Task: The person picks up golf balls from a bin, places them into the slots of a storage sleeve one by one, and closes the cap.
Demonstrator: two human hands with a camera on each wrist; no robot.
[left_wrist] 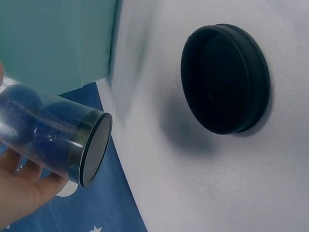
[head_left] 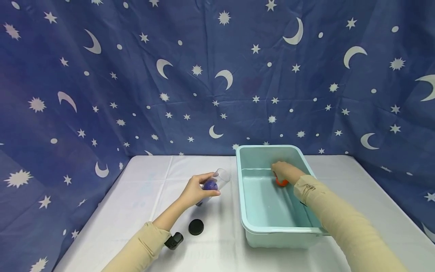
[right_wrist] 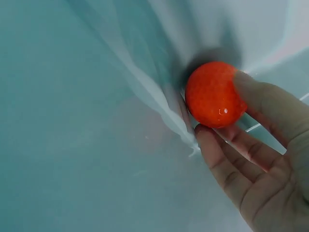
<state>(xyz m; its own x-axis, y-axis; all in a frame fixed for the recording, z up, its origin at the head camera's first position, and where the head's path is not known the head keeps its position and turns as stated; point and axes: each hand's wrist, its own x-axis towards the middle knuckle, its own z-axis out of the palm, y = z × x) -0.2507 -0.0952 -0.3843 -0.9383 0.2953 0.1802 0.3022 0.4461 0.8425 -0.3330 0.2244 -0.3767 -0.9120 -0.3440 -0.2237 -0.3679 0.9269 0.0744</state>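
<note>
My left hand (head_left: 196,191) grips a clear plastic tube (head_left: 222,179) tilted over the white table. Its upper end is open, and blue balls (left_wrist: 58,130) show through the wall in the left wrist view. A black round lid (head_left: 196,227) lies hollow side up on the cloth, nearer to me than the tube. My right hand (head_left: 287,172) reaches inside the pale teal bin (head_left: 268,229). There it pinches an orange ball (right_wrist: 212,96) between thumb and fingers, close to the bin's wall.
White cloth covers the table (head_left: 142,189). The bin's tall walls stand right of the tube, with the right forearm crossing its right rim. A blue curtain (head_left: 190,83) with moons and stars hangs behind the table and at both sides.
</note>
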